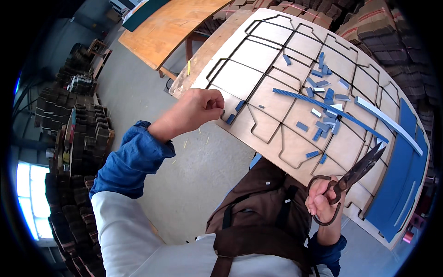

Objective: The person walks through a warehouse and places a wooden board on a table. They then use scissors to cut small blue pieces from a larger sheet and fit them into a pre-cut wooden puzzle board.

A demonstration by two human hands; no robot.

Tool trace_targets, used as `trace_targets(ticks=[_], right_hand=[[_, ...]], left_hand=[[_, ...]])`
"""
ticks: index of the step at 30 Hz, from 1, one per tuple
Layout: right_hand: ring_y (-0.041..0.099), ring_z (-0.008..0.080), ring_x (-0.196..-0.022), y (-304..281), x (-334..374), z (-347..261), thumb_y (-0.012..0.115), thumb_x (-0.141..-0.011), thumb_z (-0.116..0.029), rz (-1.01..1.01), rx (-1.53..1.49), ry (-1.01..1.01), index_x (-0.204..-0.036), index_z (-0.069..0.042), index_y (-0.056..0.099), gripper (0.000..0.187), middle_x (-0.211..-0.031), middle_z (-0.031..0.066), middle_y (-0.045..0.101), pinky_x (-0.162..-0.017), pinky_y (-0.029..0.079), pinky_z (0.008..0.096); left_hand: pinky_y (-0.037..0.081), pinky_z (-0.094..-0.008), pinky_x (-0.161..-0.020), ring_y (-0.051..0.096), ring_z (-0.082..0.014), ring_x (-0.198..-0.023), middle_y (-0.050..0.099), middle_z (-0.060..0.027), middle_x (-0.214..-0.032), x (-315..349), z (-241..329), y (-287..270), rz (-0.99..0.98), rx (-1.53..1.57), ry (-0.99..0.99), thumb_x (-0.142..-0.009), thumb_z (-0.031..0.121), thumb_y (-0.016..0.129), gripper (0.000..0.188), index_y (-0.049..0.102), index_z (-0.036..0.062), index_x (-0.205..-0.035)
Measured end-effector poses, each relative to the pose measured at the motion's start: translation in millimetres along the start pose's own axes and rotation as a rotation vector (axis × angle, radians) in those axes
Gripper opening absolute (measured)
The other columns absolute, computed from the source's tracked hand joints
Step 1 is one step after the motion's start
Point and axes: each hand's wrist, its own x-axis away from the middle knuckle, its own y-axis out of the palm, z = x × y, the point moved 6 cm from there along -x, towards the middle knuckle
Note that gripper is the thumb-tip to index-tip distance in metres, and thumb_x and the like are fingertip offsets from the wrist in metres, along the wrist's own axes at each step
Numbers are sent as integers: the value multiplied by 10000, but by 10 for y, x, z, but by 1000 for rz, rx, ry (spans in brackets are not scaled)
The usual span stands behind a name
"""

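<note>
My right hand (319, 205) is closed around the handles of large dark metal scissors (354, 173), whose blades point up and to the right over the board. At the board's near left edge, my left hand (197, 111) is closed in a pinch. Whatever sits between its fingertips is too small to make out. Just right of those fingers, two short blue foam pieces (235, 112) lie along a dark line. The pale wooden board (233, 76) carries thin dark strips set in angular outlines. Several small blue foam pieces (326, 121) are scattered over its middle, beside a long blue foam strip (318, 105).
A white-edged blue strip (390, 124) and a blue sheet (396, 184) lie on the board's right side. Behind stands an orange-brown wooden table (166, 34). Stacked dark boards line the left (76, 217) and the far right (380, 37). Grey floor (184, 180) shows below.
</note>
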Motion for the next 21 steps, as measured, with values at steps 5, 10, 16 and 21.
trace_targets(ticks=[5,10,16,21], right_hand=[[518,133,-501,1,-8,11,732,-856,-128,-16,-20,-22,-940,-25,463,300,-728,155,575,-453,431,249],[519,138,-496,25,-13,0,726,-864,-138,-15,-23,-39,-943,-23,464,297,-734,160,571,-447,431,254],[521,141,-491,-3,-3,17,715,-871,-141,-20,-21,-42,-947,-23,466,285,-727,155,566,-461,439,260],[523,142,-490,9,-2,6,714,-869,-138,-8,-29,-34,-944,-24,465,285,-721,154,564,-464,440,262]], left_hand=[[462,-283,-597,541,-105,-633,593,-48,-682,-28,-44,89,23,-35,41,-853,61,665,79,637,-8,-876],[467,-290,-596,547,-127,-618,598,-64,-679,-54,-56,98,25,-69,55,-848,62,662,77,636,-10,-858],[475,-296,-604,557,-148,-619,610,-89,-694,-90,-27,109,10,-102,23,-843,66,659,93,633,-23,-857],[480,-294,-610,570,-150,-631,623,-92,-708,-112,-7,127,5,-130,19,-842,69,666,96,639,-21,-858]])
